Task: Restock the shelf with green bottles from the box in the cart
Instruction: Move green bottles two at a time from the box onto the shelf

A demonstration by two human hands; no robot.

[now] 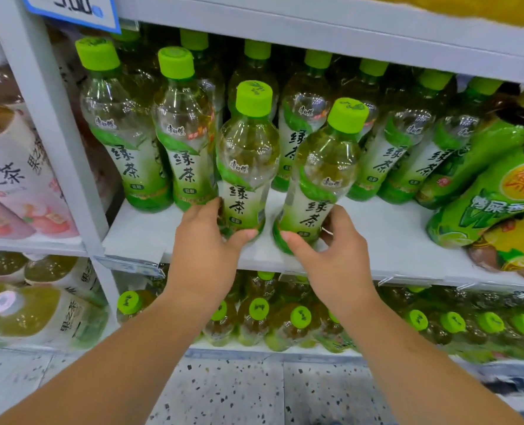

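Two green-capped tea bottles stand at the front of the white shelf point(392, 240). My left hand point(205, 250) grips the base of the left bottle point(246, 157), which stands upright. My right hand point(337, 259) grips the base of the right bottle point(322, 179), which leans to the right. Behind them a row of several matching green bottles point(125, 133) fills the back of the shelf. The box and the cart are out of view.
Pink-labelled drinks point(12, 179) fill the bay to the left, past a grey upright point(55, 133). Larger green and yellow bottles point(499, 194) lean at the right end. More green-capped bottles point(285, 317) stand on the shelf below. Speckled floor point(239, 391) lies underneath.
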